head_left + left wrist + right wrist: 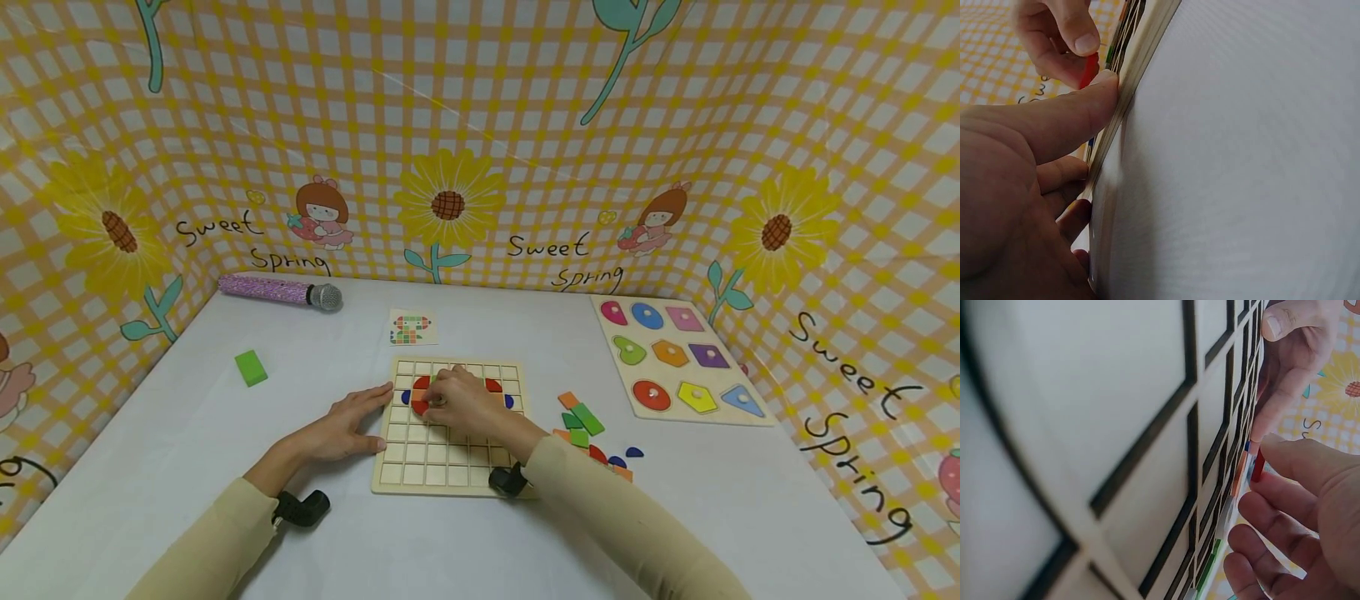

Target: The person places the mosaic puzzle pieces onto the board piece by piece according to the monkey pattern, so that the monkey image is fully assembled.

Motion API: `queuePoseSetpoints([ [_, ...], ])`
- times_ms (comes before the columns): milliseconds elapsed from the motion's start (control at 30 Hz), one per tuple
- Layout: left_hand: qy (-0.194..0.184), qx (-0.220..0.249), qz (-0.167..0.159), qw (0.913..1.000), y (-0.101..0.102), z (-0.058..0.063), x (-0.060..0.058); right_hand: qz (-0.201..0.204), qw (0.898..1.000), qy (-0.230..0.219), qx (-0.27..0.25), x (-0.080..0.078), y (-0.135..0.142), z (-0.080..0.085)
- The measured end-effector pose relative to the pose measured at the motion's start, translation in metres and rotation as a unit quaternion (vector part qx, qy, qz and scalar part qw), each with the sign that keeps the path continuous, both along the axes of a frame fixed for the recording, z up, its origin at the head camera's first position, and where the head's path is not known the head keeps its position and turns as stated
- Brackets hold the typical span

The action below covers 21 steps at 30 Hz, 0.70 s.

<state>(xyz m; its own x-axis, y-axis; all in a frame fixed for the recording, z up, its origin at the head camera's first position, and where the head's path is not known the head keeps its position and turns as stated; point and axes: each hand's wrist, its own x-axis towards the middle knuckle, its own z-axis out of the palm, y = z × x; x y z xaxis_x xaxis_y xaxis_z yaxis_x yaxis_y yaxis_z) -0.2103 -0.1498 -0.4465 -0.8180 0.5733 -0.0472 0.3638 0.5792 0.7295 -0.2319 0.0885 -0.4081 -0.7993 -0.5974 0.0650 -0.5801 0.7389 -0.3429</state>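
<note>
A wooden grid board (415, 475) lies flat on the white table. My right hand (465, 403) is over its upper part and pinches a red piece (1258, 466) between thumb and index finger. The same red piece (1089, 70) appears edge-on in the left wrist view. My left hand (337, 429) touches the board's left edge with thumb and fingertips, the fingers spread. Red, orange, green and blue pieces sit in the upper rows, among them a blue half-round piece (406, 397) and a red piece (492, 385); my right hand hides some cells.
Loose coloured pieces (587, 418) lie right of the board. Behind it is a pattern card (412, 327). A shape puzzle (645, 392) is at the right, a green block (251, 367) at the left, and a purple microphone (277, 292) at the back left. Patterned cloth (450, 100) surrounds the table.
</note>
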Motion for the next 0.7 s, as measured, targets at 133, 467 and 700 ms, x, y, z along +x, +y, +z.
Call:
queuePoseSetpoints([
  [133,0.000,-0.003,0.001,1.0000,-0.0003,0.0002,0.0002,0.004,1.000,-0.002,0.010,0.0001,0.0001,-0.0008],
  [467,-0.003,-0.008,0.006,0.9999,-0.0004,0.0014,0.0020,0.024,0.999,0.026,0.027,-0.0023,0.0006,-0.0054],
  [700,0.001,-0.006,0.002,1.0000,0.0004,0.0019,0.0021,0.024,0.998,0.035,0.048,-0.0013,0.0006,-0.0044],
])
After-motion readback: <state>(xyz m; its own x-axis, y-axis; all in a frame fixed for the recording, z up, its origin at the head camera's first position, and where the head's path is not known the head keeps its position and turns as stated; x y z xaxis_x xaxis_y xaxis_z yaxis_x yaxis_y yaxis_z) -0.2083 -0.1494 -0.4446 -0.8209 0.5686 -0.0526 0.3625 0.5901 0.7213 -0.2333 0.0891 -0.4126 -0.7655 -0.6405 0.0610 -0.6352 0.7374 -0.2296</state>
